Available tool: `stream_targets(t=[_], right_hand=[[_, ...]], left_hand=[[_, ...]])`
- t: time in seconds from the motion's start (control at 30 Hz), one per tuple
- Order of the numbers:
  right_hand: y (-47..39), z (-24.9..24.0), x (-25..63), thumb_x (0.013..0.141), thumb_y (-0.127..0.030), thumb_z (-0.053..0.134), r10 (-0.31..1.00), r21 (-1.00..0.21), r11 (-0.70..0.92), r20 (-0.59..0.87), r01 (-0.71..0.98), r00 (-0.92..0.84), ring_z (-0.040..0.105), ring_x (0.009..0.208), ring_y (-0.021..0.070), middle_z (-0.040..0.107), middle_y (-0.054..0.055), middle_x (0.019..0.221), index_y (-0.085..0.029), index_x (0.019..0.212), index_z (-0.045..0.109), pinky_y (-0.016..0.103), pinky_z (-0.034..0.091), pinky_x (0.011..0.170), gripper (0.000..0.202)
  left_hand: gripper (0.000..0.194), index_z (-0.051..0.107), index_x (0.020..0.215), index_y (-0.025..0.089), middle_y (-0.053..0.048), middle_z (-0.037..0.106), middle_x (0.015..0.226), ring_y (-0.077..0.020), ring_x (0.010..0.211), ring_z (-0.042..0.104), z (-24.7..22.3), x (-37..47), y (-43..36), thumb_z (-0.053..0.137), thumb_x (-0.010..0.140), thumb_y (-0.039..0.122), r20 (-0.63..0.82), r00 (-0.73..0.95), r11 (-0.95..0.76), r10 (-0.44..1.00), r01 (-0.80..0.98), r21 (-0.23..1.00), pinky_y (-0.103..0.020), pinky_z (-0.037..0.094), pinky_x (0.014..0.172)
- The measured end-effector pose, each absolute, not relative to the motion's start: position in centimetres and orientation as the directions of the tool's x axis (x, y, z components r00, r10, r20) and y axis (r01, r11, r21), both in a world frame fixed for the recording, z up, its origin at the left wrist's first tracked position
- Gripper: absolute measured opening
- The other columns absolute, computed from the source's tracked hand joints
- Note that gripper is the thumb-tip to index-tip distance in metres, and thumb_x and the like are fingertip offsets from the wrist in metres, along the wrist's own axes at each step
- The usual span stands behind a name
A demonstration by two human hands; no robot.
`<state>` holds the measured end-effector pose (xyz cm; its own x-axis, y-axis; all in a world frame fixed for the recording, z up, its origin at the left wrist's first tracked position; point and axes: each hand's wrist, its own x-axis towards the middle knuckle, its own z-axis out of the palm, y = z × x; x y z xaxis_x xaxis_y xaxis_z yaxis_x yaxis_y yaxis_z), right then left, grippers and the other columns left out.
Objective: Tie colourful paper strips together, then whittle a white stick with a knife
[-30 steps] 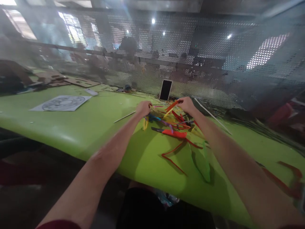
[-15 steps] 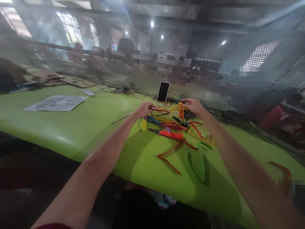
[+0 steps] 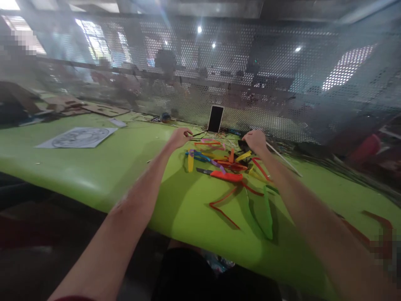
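Note:
My left hand (image 3: 181, 138) is closed in a pinch above the far side of the green table, on a thin dark strip (image 3: 199, 134) that points right. My right hand (image 3: 255, 140) is also closed, beside a small black piece (image 3: 242, 144); its fingertips hide what they hold. A thin pale stick (image 3: 284, 159) slants from behind the right wrist. Between and below the hands lie a blue strip (image 3: 200, 156), an orange strip (image 3: 231, 155), a yellow strip (image 3: 190, 162) and a green strip (image 3: 267, 215). A red-handled knife (image 3: 226, 176) lies among them, its dark end leftward.
A dark-screened phone (image 3: 216, 119) leans upright at the back of the green table (image 3: 125, 175). A printed sheet (image 3: 78, 137) lies to the left, with brown cut boards (image 3: 105, 109) beyond. Behind stands a perforated metal screen (image 3: 188, 90). Dark reed-like strips line the right back edge.
My left hand has shifted left and slightly up. My right hand has let go of the orange and yellow strips, now lower on the pile. A pale stick now shows beyond my right wrist.

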<state>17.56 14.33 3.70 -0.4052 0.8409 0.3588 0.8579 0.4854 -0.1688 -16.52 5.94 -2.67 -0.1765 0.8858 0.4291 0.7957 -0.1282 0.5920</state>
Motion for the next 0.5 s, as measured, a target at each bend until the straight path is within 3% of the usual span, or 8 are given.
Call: stream_targets(t=[0.07,0.1,0.17,0.27,0.37,0.5], right_hand=[[13.9,3.2,15.7,0.087,-0.019,0.05,0.855,-0.176,0.452,0.366,0.875,-0.368,0.071,0.099,0.0254,0.078,0.014,0.103,-0.013,0.105,0.079,0.03,0.053,0.084,0.035],[13.7,2.9,14.7,0.088,-0.019,0.051,0.847,-0.185,0.503,0.299,0.844,-0.439,0.07,0.102,0.0238,0.077,0.013,0.109,-0.015,0.11,0.078,0.028,0.051,0.086,0.035],[13.2,2.2,12.5,0.085,-0.02,0.059,0.815,-0.199,0.575,0.216,0.793,-0.537,0.07,0.1,0.02,0.078,0.007,0.111,-0.021,0.115,0.078,0.023,0.05,0.085,0.035],[12.8,0.9,9.9,0.084,-0.017,0.061,0.793,-0.206,0.61,0.164,0.765,-0.587,0.071,0.097,0.02,0.078,0.007,0.111,-0.024,0.13,0.07,0.023,0.05,0.084,0.047],[12.8,0.1,8.3,0.085,-0.017,0.061,0.794,-0.199,0.608,0.153,0.768,-0.589,0.071,0.1,0.0237,0.077,0.009,0.113,-0.023,0.122,0.075,0.027,0.05,0.087,0.04],[12.9,1.2,8.3,0.084,-0.017,0.061,0.831,-0.196,0.55,0.225,0.812,-0.508,0.069,0.103,0.03,0.076,0.016,0.109,-0.015,0.107,0.079,0.036,0.051,0.091,0.029]], left_hand=[[0.035,0.075,0.106,0.012,-0.007,0.071,0.085,-0.0179,0.077,0.061,-2.7,-16.7,6.1,0.065,0.08,0.035,0.424,-0.183,-0.114,0.887,0.802,0.586,-0.029,0.047,0.077],[0.036,0.074,0.107,0.012,-0.007,0.071,0.087,-0.018,0.078,0.061,-2.6,-16.8,6.1,0.064,0.081,0.035,0.418,-0.184,-0.106,0.889,0.807,0.581,-0.029,0.047,0.078],[0.037,0.074,0.108,0.012,-0.008,0.071,0.088,-0.0179,0.079,0.061,-2.6,-16.9,6.0,0.064,0.082,0.036,0.4,-0.184,-0.084,0.898,0.819,0.567,-0.028,0.047,0.078],[0.037,0.075,0.109,0.013,-0.007,0.072,0.088,-0.0178,0.077,0.061,-2.5,-17.3,5.6,0.066,0.08,0.035,0.347,-0.187,-0.032,0.919,0.843,0.537,-0.028,0.047,0.076],[0.031,0.077,0.101,0.014,-0.005,0.072,0.079,-0.0177,0.07,0.061,-2.6,-17.5,5.1,0.069,0.074,0.027,0.263,-0.177,0.021,0.949,0.863,0.505,-0.027,0.047,0.072],[0.029,0.078,0.096,0.014,-0.006,0.073,0.075,-0.0211,0.072,0.064,-2.7,-17.2,5.0,0.068,0.069,0.017,0.192,-0.157,0.049,0.969,0.878,0.475,-0.028,0.049,0.073]])
